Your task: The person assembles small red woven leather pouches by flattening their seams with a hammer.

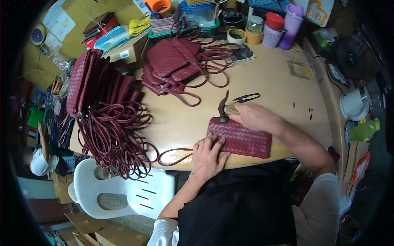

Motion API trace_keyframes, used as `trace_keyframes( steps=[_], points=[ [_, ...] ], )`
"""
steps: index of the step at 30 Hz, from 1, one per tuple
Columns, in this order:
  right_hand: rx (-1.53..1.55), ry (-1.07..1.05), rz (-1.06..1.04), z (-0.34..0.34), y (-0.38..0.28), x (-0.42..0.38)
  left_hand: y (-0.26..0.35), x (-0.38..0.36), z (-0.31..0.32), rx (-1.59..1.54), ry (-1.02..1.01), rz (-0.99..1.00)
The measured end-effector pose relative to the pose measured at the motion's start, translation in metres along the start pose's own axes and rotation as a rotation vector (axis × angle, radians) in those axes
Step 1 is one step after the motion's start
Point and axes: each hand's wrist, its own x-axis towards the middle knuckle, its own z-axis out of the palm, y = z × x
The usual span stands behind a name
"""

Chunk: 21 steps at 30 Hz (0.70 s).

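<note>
A burgundy woven pouch [246, 141] lies flat at the table's front edge, its wrist strap [174, 151] looping out to the left. My left hand [207, 158] rests on the pouch's left end with its fingers spread. In my right hand [254, 117] is a hammer [223, 108], gripped by its handle. The hammer's head is at the pouch's upper left corner; whether it touches cannot be made out. Just beyond my right hand lies a pair of black thread snips [247, 97].
Burgundy pouches [170, 59] are piled at the back, and a tall stack [98, 86] with many straps hangs over the left edge. Cups, a purple bottle [292, 26] and a tape roll [237, 36] line the back. A white chair [154, 190] stands front left; another person [43, 158] is beyond.
</note>
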Motion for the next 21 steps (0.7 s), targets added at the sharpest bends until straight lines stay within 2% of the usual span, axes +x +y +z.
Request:
trace_keyframes(
  steps=[1,2,3,5,7,9,11,13,14,15,17,19,21],
  points=[
    [-0.050,-0.109,0.026,-0.009,0.004,-0.006,0.001,0.000,0.001,-0.007,-0.003,0.015],
    [-0.078,-0.014,0.002,-0.018,0.011,-0.017,0.001,0.000,0.002,0.008,0.008,0.012],
    [-0.070,-0.006,0.021,-0.014,0.016,-0.025,0.000,0.000,0.001,0.024,0.015,0.009],
    [0.196,0.348,0.122,-0.001,0.027,-0.044,0.001,0.000,0.001,0.005,0.006,0.021],
    [0.140,0.286,0.138,0.010,0.057,-0.063,0.003,0.001,0.000,0.020,0.012,0.011],
    [0.059,-0.001,0.305,-0.003,0.063,-0.085,0.004,0.001,0.001,-0.005,0.013,0.024],
    [0.023,0.025,0.336,-0.015,0.061,-0.107,0.004,0.002,0.001,0.017,0.015,0.009],
    [0.423,0.553,0.406,0.010,0.066,-0.125,0.005,0.001,0.003,0.003,0.007,0.012],
    [0.233,0.335,0.511,0.021,0.078,-0.134,0.004,0.001,0.002,0.018,0.008,0.013],
    [0.233,0.342,0.516,0.019,0.077,-0.140,0.004,0.002,0.002,0.035,0.015,0.016],
    [0.080,0.127,0.376,0.008,0.071,-0.155,0.005,0.001,0.003,0.042,0.014,0.035],
    [0.116,0.110,0.416,0.005,0.063,-0.157,0.004,0.001,0.003,0.050,-0.001,0.015],
    [0.255,0.519,0.414,0.033,0.065,-0.151,0.003,0.000,-0.002,0.027,-0.021,0.028]
  ],
)
